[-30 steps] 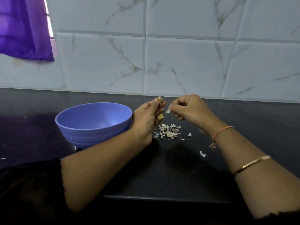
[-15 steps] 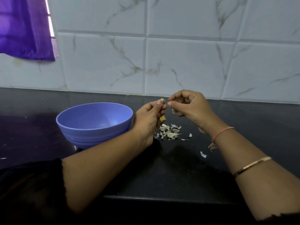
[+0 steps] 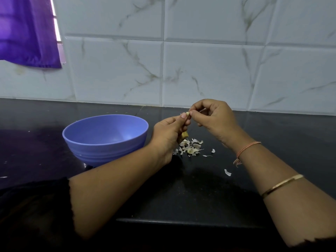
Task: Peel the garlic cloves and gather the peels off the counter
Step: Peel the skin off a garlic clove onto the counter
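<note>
Just above the peels [image 3: 190,148] on the counter [image 3: 200,188], the left hand [image 3: 169,131] grips the light, slippery clove [image 3: 184,134] while the right hand [image 3: 214,120] pinches its tip, where the papery skin should tear easiest.

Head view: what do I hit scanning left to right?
purple curtain → blue bowl → left hand → garlic clove → right hand → thread bracelet → gold bangle. Left out: peel pile, which overlaps the hands.

No text, label, brand, number or sign can be read on anything in view.
</note>
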Action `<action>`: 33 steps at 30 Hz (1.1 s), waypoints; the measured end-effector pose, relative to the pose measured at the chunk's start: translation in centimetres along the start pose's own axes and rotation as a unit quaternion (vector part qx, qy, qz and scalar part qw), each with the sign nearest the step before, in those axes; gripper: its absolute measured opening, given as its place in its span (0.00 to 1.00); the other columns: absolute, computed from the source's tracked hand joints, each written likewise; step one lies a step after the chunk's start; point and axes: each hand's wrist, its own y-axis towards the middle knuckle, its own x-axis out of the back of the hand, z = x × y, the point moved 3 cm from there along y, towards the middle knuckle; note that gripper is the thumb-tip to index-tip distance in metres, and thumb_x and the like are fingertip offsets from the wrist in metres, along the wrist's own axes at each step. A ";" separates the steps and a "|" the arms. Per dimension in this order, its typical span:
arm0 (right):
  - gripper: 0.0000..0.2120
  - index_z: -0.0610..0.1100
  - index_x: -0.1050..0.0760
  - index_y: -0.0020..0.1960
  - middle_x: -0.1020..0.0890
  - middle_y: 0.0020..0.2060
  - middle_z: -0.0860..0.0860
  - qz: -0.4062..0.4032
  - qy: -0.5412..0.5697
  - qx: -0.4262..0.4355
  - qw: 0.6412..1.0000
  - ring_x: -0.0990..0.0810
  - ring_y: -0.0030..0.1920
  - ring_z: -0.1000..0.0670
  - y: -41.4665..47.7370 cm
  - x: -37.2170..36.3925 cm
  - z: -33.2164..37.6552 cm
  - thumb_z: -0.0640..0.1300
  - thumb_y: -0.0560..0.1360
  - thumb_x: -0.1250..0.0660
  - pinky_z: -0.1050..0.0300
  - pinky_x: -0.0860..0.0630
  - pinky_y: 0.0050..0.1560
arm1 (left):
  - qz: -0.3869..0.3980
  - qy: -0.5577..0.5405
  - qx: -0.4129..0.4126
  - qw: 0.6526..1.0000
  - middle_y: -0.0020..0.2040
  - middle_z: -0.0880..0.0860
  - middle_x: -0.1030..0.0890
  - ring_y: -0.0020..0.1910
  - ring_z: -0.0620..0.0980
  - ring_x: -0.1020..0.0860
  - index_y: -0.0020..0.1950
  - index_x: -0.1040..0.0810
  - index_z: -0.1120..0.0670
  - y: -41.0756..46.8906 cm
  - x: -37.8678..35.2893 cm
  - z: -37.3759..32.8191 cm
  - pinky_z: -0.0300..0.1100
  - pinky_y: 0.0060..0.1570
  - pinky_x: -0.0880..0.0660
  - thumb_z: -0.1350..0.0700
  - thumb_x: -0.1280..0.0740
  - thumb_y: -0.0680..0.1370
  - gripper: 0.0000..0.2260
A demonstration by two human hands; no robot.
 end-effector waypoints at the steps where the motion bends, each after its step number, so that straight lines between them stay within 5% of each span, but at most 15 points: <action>1: 0.06 0.46 0.22 0.37 0.20 0.32 0.54 0.000 -0.002 -0.001 1.000 0.25 0.30 0.60 0.0 -0.1 0.1 0.38 0.72 0.32 0.55 0.23 0.40 | 0.003 -0.006 0.003 1.000 0.30 0.46 0.22 0.29 0.39 0.27 0.39 0.22 0.55 0.0 0.0 0.0 0.30 0.28 0.28 0.57 0.34 0.76 0.07; 7: 0.09 0.43 0.23 0.38 0.24 0.28 0.51 -0.051 0.028 -0.059 0.997 0.26 0.29 0.55 0.1 0.1 0.0 0.39 0.75 0.37 0.61 0.26 0.34 | 0.007 -0.047 0.016 0.999 0.28 0.45 0.21 0.27 0.38 0.26 0.49 0.22 0.55 0.0 -0.1 0.0 0.31 0.30 0.26 0.59 0.35 0.77 0.03; 14: 0.04 0.44 0.20 0.46 0.19 0.40 0.49 0.058 0.097 -0.085 0.990 0.23 0.40 0.55 -0.3 -0.2 -0.4 0.38 0.73 0.33 0.63 0.24 0.39 | 0.003 -0.073 0.023 0.997 0.28 0.47 0.20 0.26 0.39 0.25 0.66 0.31 0.55 0.0 0.0 0.0 0.32 0.29 0.26 0.60 0.34 0.76 0.18; 19: 0.02 0.41 0.20 0.42 0.19 0.38 0.49 0.037 0.111 -0.086 0.989 0.23 0.39 0.53 -0.2 -0.2 -0.4 0.37 0.72 0.31 0.63 0.25 0.39 | -0.002 -0.046 0.032 0.998 0.30 0.46 0.20 0.28 0.39 0.25 0.52 0.24 0.56 0.2 0.1 0.0 0.33 0.31 0.26 0.56 0.34 0.77 0.07; 22: 0.02 0.42 0.21 0.41 0.21 0.35 0.51 0.013 0.130 -0.087 0.988 0.25 0.36 0.54 -0.1 0.1 -0.5 0.37 0.72 0.31 0.63 0.25 0.38 | -0.011 0.005 0.045 0.999 0.35 0.46 0.18 0.34 0.39 0.23 0.43 0.22 0.53 0.0 0.0 0.1 0.35 0.36 0.28 0.50 0.36 0.77 0.08; 33: 0.04 0.38 0.21 0.40 0.23 0.33 0.45 0.024 0.205 -0.120 0.971 0.26 0.33 0.54 -0.4 -0.4 0.1 0.33 0.72 0.33 0.64 0.26 0.38 | -0.006 0.055 -0.005 0.998 0.37 0.52 0.25 0.33 0.44 0.29 0.39 0.23 0.54 -0.2 0.1 -0.1 0.36 0.34 0.32 0.56 0.33 0.75 0.06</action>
